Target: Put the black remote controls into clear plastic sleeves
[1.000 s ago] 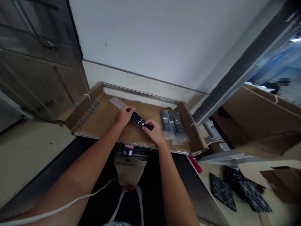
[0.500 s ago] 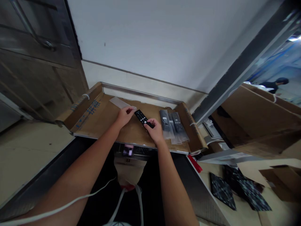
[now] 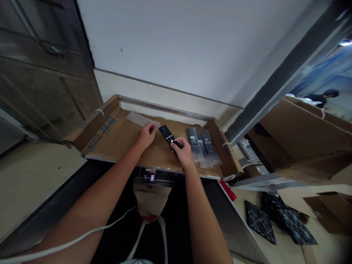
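Note:
My right hand (image 3: 184,151) is closed around the lower end of a black remote control (image 3: 167,134), its buttons facing up and its far end tilted to the left. A clear plastic sleeve (image 3: 137,119) stretches leftward over the cardboard, and my left hand (image 3: 146,135) pinches its right end. The remote's tip is close beside that end of the sleeve; I cannot tell whether they touch. To the right of my right hand lie several remotes in clear sleeves (image 3: 208,146), side by side and partly overlapping.
A cardboard-lined tray (image 3: 110,146) with raised sides holds these things. Behind it stands a white wall (image 3: 170,47). At right is a large cardboard box (image 3: 308,139), with dark patterned pieces (image 3: 260,222) on the floor. A person (image 3: 321,98) is in the far right background.
The remote and my right hand have shifted slightly right. My left hand, with the sleeve's end, has turned a little, and the sleeve's end looks more raised.

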